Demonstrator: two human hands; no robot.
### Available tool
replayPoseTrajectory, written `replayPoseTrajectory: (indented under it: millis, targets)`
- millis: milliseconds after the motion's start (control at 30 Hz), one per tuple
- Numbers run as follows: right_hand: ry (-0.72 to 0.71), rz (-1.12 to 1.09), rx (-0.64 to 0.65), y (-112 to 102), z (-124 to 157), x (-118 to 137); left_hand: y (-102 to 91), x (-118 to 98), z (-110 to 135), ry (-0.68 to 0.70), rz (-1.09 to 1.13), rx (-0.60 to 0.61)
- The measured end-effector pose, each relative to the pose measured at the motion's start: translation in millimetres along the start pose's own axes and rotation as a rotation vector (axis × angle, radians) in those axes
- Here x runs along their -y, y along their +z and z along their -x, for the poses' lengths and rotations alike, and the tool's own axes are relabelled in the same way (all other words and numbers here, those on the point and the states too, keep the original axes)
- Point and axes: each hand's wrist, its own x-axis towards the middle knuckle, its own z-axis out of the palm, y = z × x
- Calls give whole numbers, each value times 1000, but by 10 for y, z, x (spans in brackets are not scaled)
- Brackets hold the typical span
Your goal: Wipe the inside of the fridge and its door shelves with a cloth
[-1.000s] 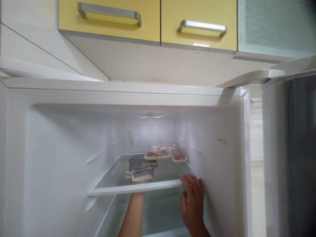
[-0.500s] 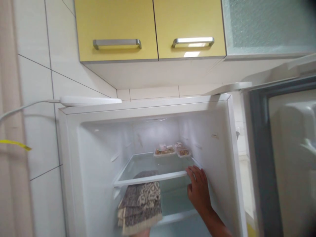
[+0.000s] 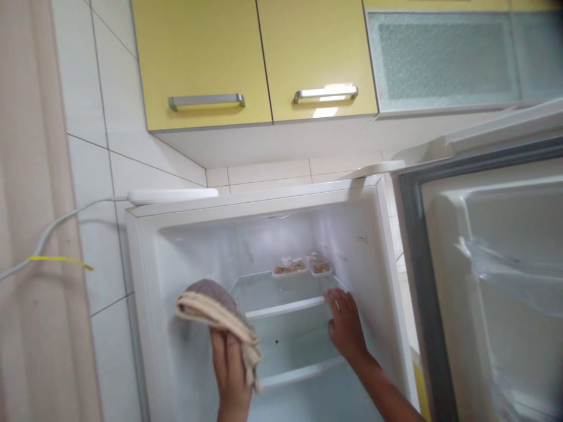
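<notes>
I face an open white fridge (image 3: 145, 246). My left hand (image 3: 231, 366) is closed on a folded grey and beige cloth (image 3: 213, 305), held up in front of the fridge's left inner wall. My right hand (image 3: 345, 325) rests with fingers spread on the right end of the glass shelf (image 3: 285, 305). Two small trays of food (image 3: 301, 266) sit at the back of that shelf.
The fridge door (image 3: 492, 281) stands open on the right with a clear door bin. Yellow wall cupboards (image 3: 255, 58) with metal handles hang above. A white tiled wall (image 3: 97, 164) and a cable (image 3: 53, 228) lie to the left. A lower shelf (image 3: 303, 372) shows beneath.
My left hand pulled the cloth out from the shelf area and lifted it up to the left. The view drew back from the fridge. My right hand stayed on the shelf.
</notes>
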Motion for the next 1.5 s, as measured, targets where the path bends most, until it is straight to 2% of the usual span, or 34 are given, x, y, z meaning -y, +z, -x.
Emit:
replayPoseTrajectory:
  millis: [33, 67, 100, 167, 233, 333, 433, 533, 633, 700, 767, 833, 900, 1067, 1267, 1367, 1500]
  targets:
    - [-3, -1, 9, -8, 2, -8, 62, -68, -110, 33, -216, -31]
    - [-5, -4, 14, -13, 3, -16, 124, -127, -226, 60, -473, -12]
    - [-5, -7, 19, -16, 3, -24, 178, -172, -341, 78, -773, 59]
    - [1, -19, 24, -18, 1, -31, 243, -223, -538, 42, -1197, 286]
    - [17, -40, 24, -13, -3, -19, 247, -234, -665, -25, -1358, 495]
    - [61, -84, 6, 19, -3, 23, 237, -249, -730, -74, -1373, 675]
    - [112, -121, -33, 89, 8, 47, 372, -301, -697, -86, -1318, 793]
    - [148, -168, -53, 139, 1, 30, 724, -334, -622, -41, -1229, 894]
    - [222, -277, -91, 72, -39, 29, 1214, -308, -539, 76, -1137, 946]
    - [263, -343, -135, -39, -67, 62, 1535, -277, -485, 172, -1129, 909]
    - [272, -383, -164, -159, -82, 105, 1792, -256, -441, 204, -1128, 898]
    - [273, -410, -161, -246, -89, 130, 1948, -250, -420, 200, -1139, 889]
    - [275, -420, -130, -287, -98, 121, 1998, -255, -429, 190, -1153, 877]
    - [212, -408, 16, -323, -191, 84, 1837, -272, -556, 138, -1205, 828]
    - [158, -388, 121, -321, -256, 207, 1481, -241, -722, 47, -1293, 788]
    - [166, -297, 123, -279, -214, 192, 1117, -201, -826, -30, -1343, 762]
    - [222, -135, 97, -214, -121, 82, 425, -150, -1023, -159, -1426, 726]
